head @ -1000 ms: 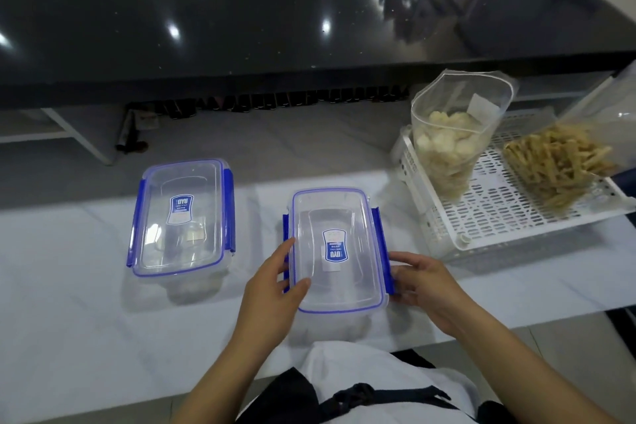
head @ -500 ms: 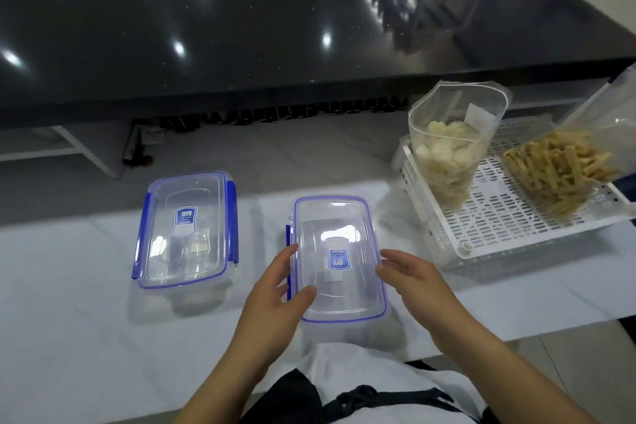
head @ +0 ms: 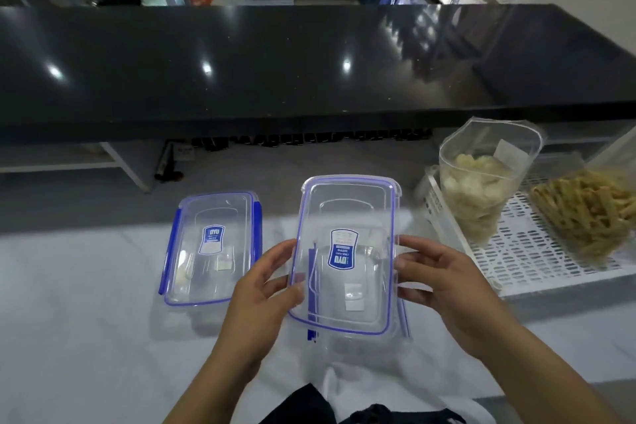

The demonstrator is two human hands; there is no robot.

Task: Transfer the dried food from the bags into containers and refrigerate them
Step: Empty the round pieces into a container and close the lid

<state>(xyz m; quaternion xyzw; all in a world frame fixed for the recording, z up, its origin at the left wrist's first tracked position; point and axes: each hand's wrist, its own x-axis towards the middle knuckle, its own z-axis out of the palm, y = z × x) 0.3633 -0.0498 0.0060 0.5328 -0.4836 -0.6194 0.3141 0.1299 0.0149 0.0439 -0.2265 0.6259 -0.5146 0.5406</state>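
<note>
We start left of the lifted lid [head: 344, 251], our landmark: there the second clip-lock container [head: 211, 248] sits closed on the white bench [head: 69, 303], its blue latches down. Next comes our left hand [head: 265, 289], fingers curled around the lid's left long edge, thumb over the top. The lid itself is raised clear and tilted toward us, its long axis running away from our body; directly beneath it we can make out the open container base [head: 358, 337], blurred through the clear plastic. Our right hand [head: 444, 282] grips the lid's right long edge, so both hands are equally near. Right of the lid stands the white perforated tray [head: 516, 258] holding the bag of pale chips [head: 481, 189] and the bag of golden sticks [head: 592, 213]. We judge the lid should go aside, leaving the base free for filling.
</note>
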